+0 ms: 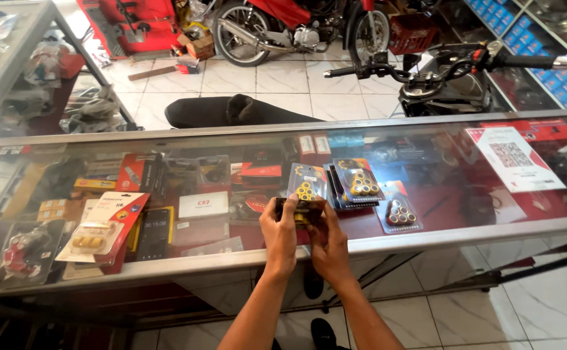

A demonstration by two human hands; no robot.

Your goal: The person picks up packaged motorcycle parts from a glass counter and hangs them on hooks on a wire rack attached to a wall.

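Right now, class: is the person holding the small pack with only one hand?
No: both the left hand and the right hand grip the small dark pack above the glass counter.

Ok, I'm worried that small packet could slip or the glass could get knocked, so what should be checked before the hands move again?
1. Both hands on the small dark packet: left hand and right hand grip it from either side. Ok.
2. Packet supported from below: it sits over the glass counter top; touching or lifted, cannot tell.
3. Glass beneath the hands unbroken: no cracks visible. Ok.
4. Counter's near edge close to the wrists: not ok, little margin.
5. Packet's contents: too small to tell. Cannot tell.
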